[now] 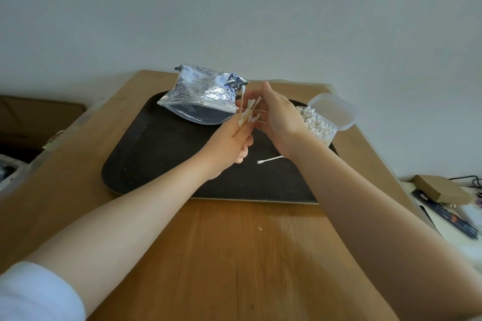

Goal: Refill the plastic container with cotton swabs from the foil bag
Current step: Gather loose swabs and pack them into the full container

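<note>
- While the left hand (236, 135) pinches a loose bunch of cotton swabs (247, 113) between its fingers (243, 150), the right hand (277, 117) hovers just beside the bunch, fingers mostly hidden behind the palm (whether they touch the swabs cannot be told).
- Foil bag (202, 98): lies open-mouthed at the far left of the black tray (161, 164); how many swabs remain inside is not visible.
- Plastic container (319, 125): stands at the tray's right edge, hinged lid (335, 111) flipped open, already packed nearly full with upright swabs.
- Stray swab (270, 159): lies on the tray below the hands, apart from both.
- Progress, as judged: refilling appears far along; the held bunch and the stray swab are yet to go in, and the lid is not yet closed.
- Wooden surface (234, 255): carries the tray.
</note>
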Tool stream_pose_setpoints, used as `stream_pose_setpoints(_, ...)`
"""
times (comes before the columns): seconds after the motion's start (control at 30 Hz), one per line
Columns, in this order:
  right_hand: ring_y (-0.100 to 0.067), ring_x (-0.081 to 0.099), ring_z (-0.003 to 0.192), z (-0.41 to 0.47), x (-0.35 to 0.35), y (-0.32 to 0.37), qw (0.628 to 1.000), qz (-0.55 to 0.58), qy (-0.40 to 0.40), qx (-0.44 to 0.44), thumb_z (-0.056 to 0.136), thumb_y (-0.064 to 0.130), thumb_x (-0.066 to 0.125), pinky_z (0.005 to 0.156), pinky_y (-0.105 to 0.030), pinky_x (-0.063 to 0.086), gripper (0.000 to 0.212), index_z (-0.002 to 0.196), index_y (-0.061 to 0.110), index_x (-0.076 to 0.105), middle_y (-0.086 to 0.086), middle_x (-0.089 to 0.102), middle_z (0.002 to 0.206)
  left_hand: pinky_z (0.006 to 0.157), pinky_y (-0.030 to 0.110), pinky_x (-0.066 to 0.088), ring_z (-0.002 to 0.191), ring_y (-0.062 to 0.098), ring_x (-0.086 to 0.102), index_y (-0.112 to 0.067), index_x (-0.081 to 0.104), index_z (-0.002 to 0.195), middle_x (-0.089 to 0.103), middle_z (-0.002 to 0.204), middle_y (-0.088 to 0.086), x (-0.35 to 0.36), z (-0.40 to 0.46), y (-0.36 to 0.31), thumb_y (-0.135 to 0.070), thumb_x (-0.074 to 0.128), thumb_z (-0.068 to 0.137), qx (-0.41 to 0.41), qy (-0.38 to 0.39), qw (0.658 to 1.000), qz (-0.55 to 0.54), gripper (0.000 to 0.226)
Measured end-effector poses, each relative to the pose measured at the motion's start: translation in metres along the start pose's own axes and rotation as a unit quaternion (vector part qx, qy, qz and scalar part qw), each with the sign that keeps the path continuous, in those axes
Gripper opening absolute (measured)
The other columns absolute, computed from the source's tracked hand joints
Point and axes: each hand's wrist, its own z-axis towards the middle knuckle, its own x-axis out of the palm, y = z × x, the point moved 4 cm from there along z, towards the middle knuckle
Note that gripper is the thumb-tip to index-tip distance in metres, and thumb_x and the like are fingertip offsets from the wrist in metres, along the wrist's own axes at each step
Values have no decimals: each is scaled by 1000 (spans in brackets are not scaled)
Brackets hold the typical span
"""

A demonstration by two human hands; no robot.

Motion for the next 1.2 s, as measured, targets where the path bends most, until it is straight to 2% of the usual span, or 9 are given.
stream_pose_setpoints(0.1,-25,64,98,0,-3,1,999,-15,8,-46,101,37,25,91,-50,47,43,113,14,59,-10,67,104,42,20,22,39,7,30,-17,51,88,37,57,0,1,2,4,-27,38,100,-62,35,997,1,21)
stream_pose_setpoints(0.23,1,61,82,-7,7,9,975,-164,68,-130,100,23,36,81,-20,50,31,99,12,65,5,67,88,45,20,26,45,7,30,-11,50,86,36,56,-4,4,-1,6,-25,39,99,-76,96,990,75,22)
stream_pose_setpoints(0.37,0,56,77,-6,15,0,915,-352,84,-179,96,14,43,72,-20,42,23,92,6,64,9,64,85,46,23,25,47,11,32,-10,44,74,39,57,2,5,0,7,-11,35,98,-126,94,985,70,25)
stream_pose_setpoints(0.53,-11,58,103,-3,-7,-23,977,-186,76,-71,99,18,37,88,-25,48,24,120,14,48,4,60,110,45,21,28,48,8,35,-16,49,86,48,64,2,-4,-2,19,-28,38,100,-95,61,994,3,21)
stream_pose_setpoints(0.6,-12,57,97,2,-22,-34,931,-343,79,-99,95,13,46,86,-30,48,21,114,16,54,4,60,105,43,19,25,45,6,31,-15,44,85,37,59,-1,-12,-1,23,-21,37,100,-94,28,995,-28,18)
stream_pose_setpoints(0.73,-15,55,103,0,-35,-59,736,-636,231,-30,88,19,59,91,-33,48,21,108,21,61,4,55,114,46,19,29,49,7,33,-18,44,85,37,60,-2,-21,3,27,-19,38,100,-96,7,995,-6,15)
stream_pose_setpoints(0.87,-15,52,102,-1,-34,-64,689,-690,218,-31,91,23,54,89,-35,49,16,106,21,61,1,49,118,54,23,37,57,9,41,-21,46,89,51,72,-1,-21,6,30,-24,40,99,-90,-12,996,17,13)
stream_pose_setpoints(1.03,-8,52,78,-4,-20,-38,896,-432,41,-95,92,19,54,73,-21,44,12,82,16,58,1,53,92,50,21,30,54,8,33,-21,48,91,38,63,-4,-22,9,30,-22,40,99,-70,-74,994,-33,12)
stream_pose_setpoints(1.2,4,54,85,-9,1,-28,961,-258,-32,-90,89,21,58,70,-10,39,20,73,12,64,0,62,92,55,25,33,55,9,37,-16,51,82,40,60,-4,-17,7,24,-28,35,100,-34,-91,986,-138,27)
